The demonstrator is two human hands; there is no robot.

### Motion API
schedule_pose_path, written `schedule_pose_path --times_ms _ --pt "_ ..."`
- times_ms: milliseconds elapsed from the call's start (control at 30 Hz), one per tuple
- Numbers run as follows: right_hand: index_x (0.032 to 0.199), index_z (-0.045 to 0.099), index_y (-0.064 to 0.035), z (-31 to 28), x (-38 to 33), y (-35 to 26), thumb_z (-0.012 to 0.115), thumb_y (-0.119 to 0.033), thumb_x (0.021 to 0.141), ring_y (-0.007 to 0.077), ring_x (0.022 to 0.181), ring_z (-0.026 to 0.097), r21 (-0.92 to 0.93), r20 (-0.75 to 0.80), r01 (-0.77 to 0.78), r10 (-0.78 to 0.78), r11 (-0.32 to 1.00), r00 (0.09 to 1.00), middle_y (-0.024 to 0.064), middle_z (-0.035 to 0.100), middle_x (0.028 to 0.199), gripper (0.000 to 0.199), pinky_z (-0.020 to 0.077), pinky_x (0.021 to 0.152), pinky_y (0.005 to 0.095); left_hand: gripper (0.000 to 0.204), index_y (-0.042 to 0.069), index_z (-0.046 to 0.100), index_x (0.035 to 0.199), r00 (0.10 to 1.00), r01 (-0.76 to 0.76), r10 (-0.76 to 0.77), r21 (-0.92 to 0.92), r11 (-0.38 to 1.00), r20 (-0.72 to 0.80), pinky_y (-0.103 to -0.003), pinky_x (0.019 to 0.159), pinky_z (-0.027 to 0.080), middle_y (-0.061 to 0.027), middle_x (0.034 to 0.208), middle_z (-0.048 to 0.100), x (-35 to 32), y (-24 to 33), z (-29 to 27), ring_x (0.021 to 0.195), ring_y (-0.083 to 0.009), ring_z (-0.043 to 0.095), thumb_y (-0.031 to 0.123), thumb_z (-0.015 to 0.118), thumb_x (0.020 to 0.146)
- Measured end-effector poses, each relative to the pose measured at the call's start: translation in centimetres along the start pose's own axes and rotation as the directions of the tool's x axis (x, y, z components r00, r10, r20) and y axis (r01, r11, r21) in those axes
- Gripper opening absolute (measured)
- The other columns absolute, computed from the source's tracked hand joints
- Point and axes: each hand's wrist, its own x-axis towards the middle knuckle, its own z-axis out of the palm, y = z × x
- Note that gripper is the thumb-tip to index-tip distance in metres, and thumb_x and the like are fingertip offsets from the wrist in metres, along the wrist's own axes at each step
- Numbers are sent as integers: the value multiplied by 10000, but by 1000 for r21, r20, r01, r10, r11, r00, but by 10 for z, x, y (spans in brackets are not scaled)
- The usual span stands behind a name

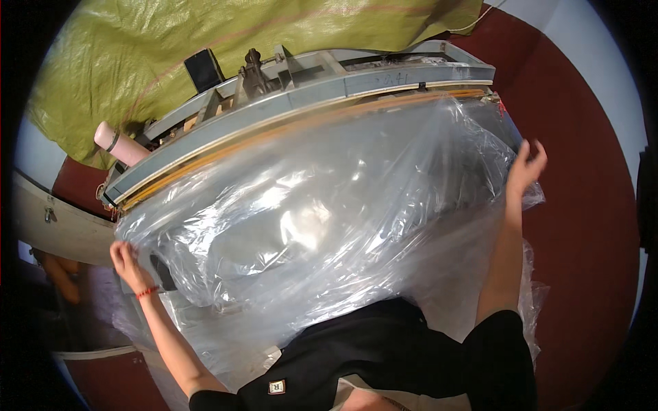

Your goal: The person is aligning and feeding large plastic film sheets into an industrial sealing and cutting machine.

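A large sheet of clear plastic film (308, 205) lies wrinkled and shiny in front of me, spread from the long metal machine toward my body. At its left edge is my left hand (129, 266), red band on the wrist, fingers curled and pinching the film's edge. My right hand (526, 170) is raised at the film's right edge, fingers bent but apart; I see no film between them. Some film hangs beside that wrist. The film's far side lies along an orange strip (301, 126) under the machine's grey metal beam (301, 99).
Behind the beam, a dark flat phone-like device (203, 70) leans near a dark metal fitting (253, 72). A pink bottle (118, 142) lies at the beam's left end. Yellow-green woven sheeting (240, 27) covers the back. Dark red floor (582, 240) stretches along the right.
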Motion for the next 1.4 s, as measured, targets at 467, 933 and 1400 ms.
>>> schedule_pose_path --times_ms 467,933,1400 --pt "1021 535 4 -7 -4 20 535 -169 814 127 862 505 566 382 -669 566 482 731 63 552 953 270 403 753 252 225 32 554 949 69 -199 -264 272 942 962 -300 670 445 -97 820 581 -269 12 91 742 -236 559 147 586 759" --pt "1090 459 -13 -39 10 -338 382 -378 886 13 500 324 487 803 -782 -552 388 226 -39 424 581 425 262 461 149 317 -7 485 1120 954 -261 301 470 843 -11 -278 913 335 -102 1121 510 -3 82 -28 1050 -165 462 68 470 812" --pt "1056 467 -22 -70 14 -360 413 -311 888 37 474 442 444 760 -837 -629 320 162 10 512 669 339 311 407 127 97 6 523 794 749 -465 477 -148 873 460 -168 487 378 11 627 526 -102 163 248 545 -37 466 17 608 748"
